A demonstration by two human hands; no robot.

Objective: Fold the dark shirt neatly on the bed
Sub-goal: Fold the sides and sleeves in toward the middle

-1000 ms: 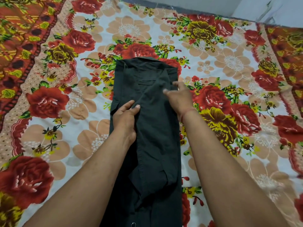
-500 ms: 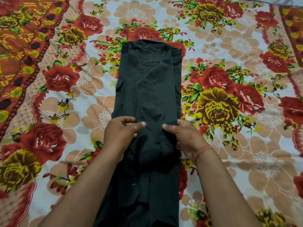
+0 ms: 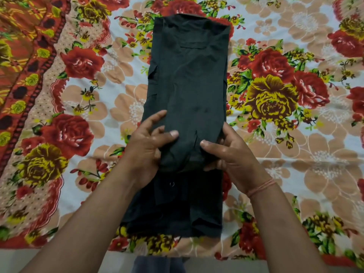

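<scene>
The dark shirt lies as a long narrow strip down the middle of the floral bed sheet, collar end far from me, hem near the bed's front edge. A folded-in sleeve layer ends across its middle. My left hand grips the shirt's left edge at that layer, thumb on top of the cloth. My right hand holds the right edge at the same height, thumb on top and fingers curled under. A thin orange thread circles my right wrist.
The bed sheet carries large red and yellow roses, with an orange patterned border along the left. The bed's front edge runs just below the shirt's hem, with grey floor beneath it.
My view has tilted down, so the shirt's hem and the bed's front edge show. Both hands slid from smoothing the upper shirt down to its middle and closed on the edges.
</scene>
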